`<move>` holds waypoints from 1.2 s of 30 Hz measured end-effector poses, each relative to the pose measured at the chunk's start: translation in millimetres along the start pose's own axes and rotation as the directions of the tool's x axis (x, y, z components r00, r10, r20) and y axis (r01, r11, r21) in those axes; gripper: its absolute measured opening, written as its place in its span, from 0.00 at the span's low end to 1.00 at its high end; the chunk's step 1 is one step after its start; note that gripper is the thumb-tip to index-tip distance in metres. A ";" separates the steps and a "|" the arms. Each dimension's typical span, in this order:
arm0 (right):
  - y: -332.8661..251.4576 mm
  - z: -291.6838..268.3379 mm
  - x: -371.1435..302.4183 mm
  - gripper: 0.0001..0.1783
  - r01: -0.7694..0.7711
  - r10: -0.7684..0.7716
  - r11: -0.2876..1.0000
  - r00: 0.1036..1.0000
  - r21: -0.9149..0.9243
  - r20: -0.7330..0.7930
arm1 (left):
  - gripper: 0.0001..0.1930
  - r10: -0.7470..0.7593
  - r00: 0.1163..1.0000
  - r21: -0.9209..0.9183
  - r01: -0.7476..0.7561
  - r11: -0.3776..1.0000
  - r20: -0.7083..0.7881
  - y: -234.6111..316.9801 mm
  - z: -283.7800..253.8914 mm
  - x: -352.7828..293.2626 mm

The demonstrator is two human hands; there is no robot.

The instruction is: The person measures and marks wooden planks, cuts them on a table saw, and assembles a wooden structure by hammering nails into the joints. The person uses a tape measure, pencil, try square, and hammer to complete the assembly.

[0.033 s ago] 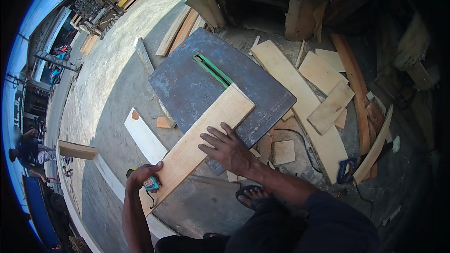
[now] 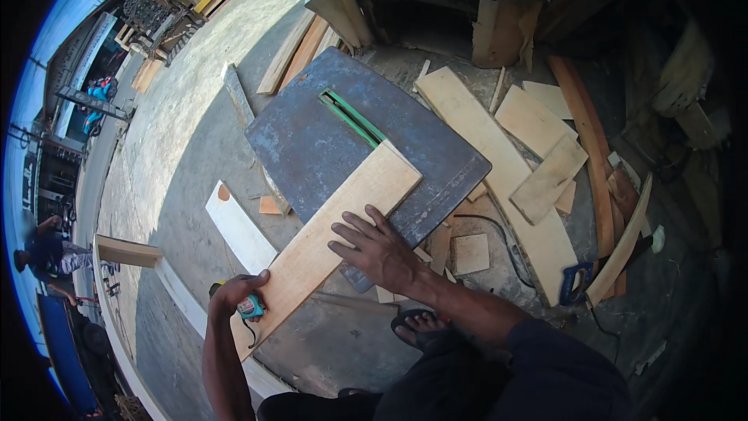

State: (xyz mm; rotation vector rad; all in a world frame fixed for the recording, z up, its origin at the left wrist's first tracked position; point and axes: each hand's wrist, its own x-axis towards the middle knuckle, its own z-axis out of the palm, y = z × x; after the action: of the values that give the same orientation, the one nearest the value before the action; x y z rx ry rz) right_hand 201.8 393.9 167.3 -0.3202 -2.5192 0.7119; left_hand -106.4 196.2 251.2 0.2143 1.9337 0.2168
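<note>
A pale wooden board (image 2: 308, 261) lies slantwise over the near part of a dark, worn metal tabletop (image 2: 296, 152), its lower left part reaching past the edge. The board's far end meets the near end of a green-edged slot (image 2: 351, 118) in that top. My right hand (image 2: 383, 253) is spread flat on the board, fingers apart. Closed around a teal tape measure (image 2: 251, 307), my left hand (image 2: 234, 291) rests its thumb on the board's left edge. A short black strap dangles from the tape measure.
Planks and offcuts (image 2: 538, 121) litter the ground on the right, near a blue-handled saw (image 2: 575, 284) and a black cable (image 2: 510, 245). A white-faced board (image 2: 240, 222) lies left of the tabletop. My sandalled foot (image 2: 417, 323) is below. Another person (image 2: 54, 253) is at far left.
</note>
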 end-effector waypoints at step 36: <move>12.6 12.9 35.1 0.20 -0.002 0.002 1.000 1.000 0.009 -0.014 | 0.34 0.021 0.997 -0.014 -0.022 1.000 -0.075 21.6 -23.6 14.5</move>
State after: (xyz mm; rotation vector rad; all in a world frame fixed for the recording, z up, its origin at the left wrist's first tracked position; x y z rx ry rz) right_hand 166.3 411.2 165.0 -0.3239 -2.5020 0.7186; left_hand -132.5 219.5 252.1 0.2202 2.0037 0.2565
